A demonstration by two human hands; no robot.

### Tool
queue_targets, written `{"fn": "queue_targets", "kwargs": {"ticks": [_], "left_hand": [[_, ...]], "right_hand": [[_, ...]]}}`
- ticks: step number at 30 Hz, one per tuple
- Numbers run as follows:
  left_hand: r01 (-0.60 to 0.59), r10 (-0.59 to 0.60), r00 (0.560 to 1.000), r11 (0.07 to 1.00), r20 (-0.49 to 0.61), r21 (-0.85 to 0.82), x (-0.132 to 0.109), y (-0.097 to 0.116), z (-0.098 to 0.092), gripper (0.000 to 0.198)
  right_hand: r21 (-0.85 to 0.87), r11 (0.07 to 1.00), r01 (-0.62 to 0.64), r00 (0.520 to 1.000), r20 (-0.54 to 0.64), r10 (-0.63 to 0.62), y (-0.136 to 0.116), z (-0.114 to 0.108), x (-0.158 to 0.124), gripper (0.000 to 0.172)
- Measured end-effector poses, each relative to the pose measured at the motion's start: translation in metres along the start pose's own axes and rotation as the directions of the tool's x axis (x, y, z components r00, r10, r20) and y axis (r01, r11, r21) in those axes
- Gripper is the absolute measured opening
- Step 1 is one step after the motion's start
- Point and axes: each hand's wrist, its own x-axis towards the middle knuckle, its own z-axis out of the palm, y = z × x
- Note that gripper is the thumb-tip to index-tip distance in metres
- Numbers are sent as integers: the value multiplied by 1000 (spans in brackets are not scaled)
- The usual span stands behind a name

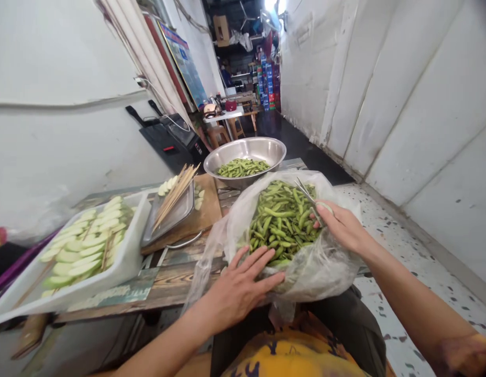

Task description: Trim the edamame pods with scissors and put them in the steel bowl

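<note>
A clear plastic bag [306, 272] full of green bean pods [282, 220] rests on my lap against the table edge. My left hand [239, 288] lies flat on the bag's near rim, fingers spread, its tips touching the pods. My right hand [341, 225] is closed around a pair of scissors [306, 192], whose metal blades point up and left over the pods at the bag's right rim.
A steel bowl [266, 149] holding more pods stands behind the bag. Left of it a metal tray [176, 214] with wooden skewers [174, 196] sits on a cutting board [206, 209]. A white tub [129, 256] of pale green slices stands far left. White walls flank a narrow corridor.
</note>
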Motion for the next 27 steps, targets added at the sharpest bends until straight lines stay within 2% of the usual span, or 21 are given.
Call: {"fn": "queue_targets", "kwargs": {"ticks": [2, 4, 7, 9, 11, 14, 16, 17, 19, 20, 21, 22, 23, 25, 27], "left_hand": [[77, -70, 988, 996, -136, 44, -9, -14, 31, 52], [151, -141, 968, 988, -208, 32, -15, -34, 50, 55], [120, -117, 973, 993, -197, 7, -16, -57, 56, 57], [90, -88, 983, 996, -163, 9, -14, -60, 50, 59], [108, -108, 986, 994, -128, -3, -13, -55, 37, 59], [119, -124, 991, 989, -56, -92, -16, -39, 4, 56], [85, -92, 995, 985, -40, -151, -13, -32, -22, 49], [76, -90, 993, 983, -76, -167, -9, -31, -34, 44], [55, -101, 970, 977, -220, -204, 9, -33, -50, 35], [29, -93, 952, 976, -291, -217, 22, -36, -54, 32], [8, -79, 946, 975, -316, -220, 37, -39, -53, 31], [-1, -64, 946, 980, -318, -199, 53, -43, -50, 30], [20, -59, 960, 989, -275, -144, 69, -47, -45, 29], [106, -105, 971, 994, -216, -8, 98, -56, -33, 26], [157, -143, 971, 986, -194, 58, 118, -63, -23, 22]], "right_hand": [[-5, 1000, 16, 1000, 1, -16, 1, 0, 0, 39], [23, 1000, 11, 1000, 11, -12, 2, 2, 1, 39], [93, 994, -50, 999, 23, 48, -1, 4, 3, 38], [188, 975, -114, 993, 20, 112, -6, 5, 5, 34], [326, 928, -178, 984, 34, 176, -13, 4, 6, 31], [499, 828, -256, 966, 99, 239, -19, -1, 8, 36], [523, 803, -286, 958, 138, 251, -20, -5, 8, 38], [513, 807, -294, 956, 154, 250, -20, -6, 9, 36], [468, 831, -300, 953, 177, 245, -19, -5, 11, 28], [437, 849, -297, 953, 185, 239, -19, -4, 12, 25], [402, 869, -290, 954, 191, 230, -20, -2, 13, 22], [364, 889, -280, 955, 197, 220, -20, 0, 14, 22], [320, 909, -268, 956, 201, 211, -20, 2, 16, 22], [263, 931, -254, 956, 212, 201, -20, 4, 20, 22], [304, 910, -280, 950, 228, 216, -20, 2, 23, 22]]}}
